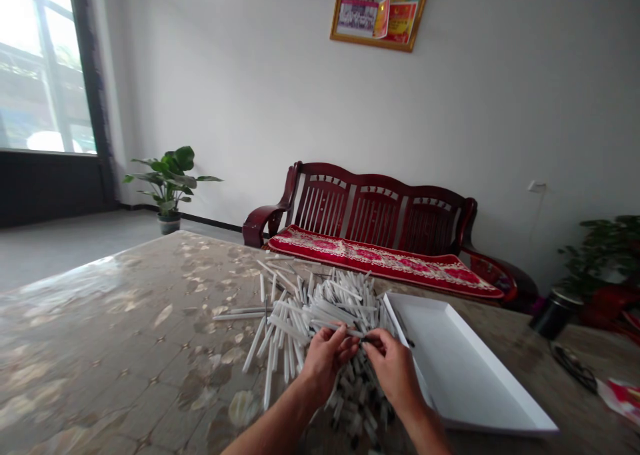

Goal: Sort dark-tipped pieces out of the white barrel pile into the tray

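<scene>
Here, above a patterned tabletop (125,348) and beside heaped whitish tubes (290,332), the left hand (326,356) grips a slender, straight, pale tube (353,333), its dark end (363,339) pinched by the right hand (393,363) near a shallow white tray (465,368).

Left of the tray (465,362), the left hand's (323,355) fingers hide part of a tube (354,332) — whether the right hand (395,365) grips its dark end is too small to tell. The right forearm (425,428) covers the tray's near left corner. Short pieces (357,392) left of the tray blur together. The view's edges cut off the frame (383,15) high beyond the tray — and the packet (623,398) right of it.
</scene>
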